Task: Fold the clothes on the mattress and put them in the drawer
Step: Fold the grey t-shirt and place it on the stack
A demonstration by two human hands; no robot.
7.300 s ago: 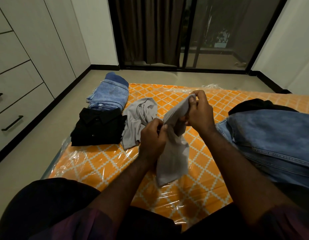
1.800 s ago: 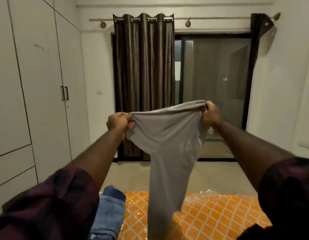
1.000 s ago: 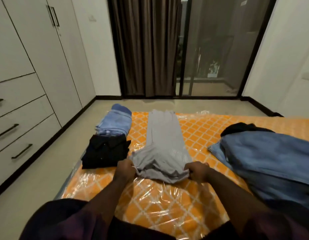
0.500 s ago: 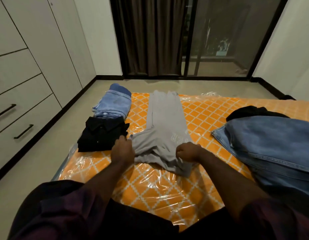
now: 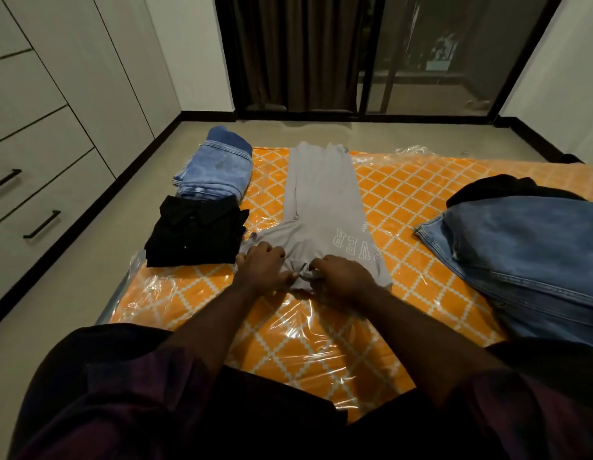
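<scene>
Since the frame before, the two hands have closed in on each other at the near end of the grey garment, the right one sliding in from the lettered side toward the middle. The orange patterned mattress, wrapped in clear plastic, fills the middle of the view; its left edge meets a strip of bare floor that runs along the wall of drawers. A heap of blue denim with a black piece of clothing behind it takes up the right side, well apart from the grey garment, with open mattress between them. The grey garment lies flat and lengthwise down the middle, its far end at the mattress's far edge. Just left of it sit a folded black shirt, almost touching its near corner, and folded jeans beyond that. The left hand and right hand are nearly touching, both with fingers curled, pinching the bunched near hem between them. Bare mattress lies between the hem and the person.
</scene>
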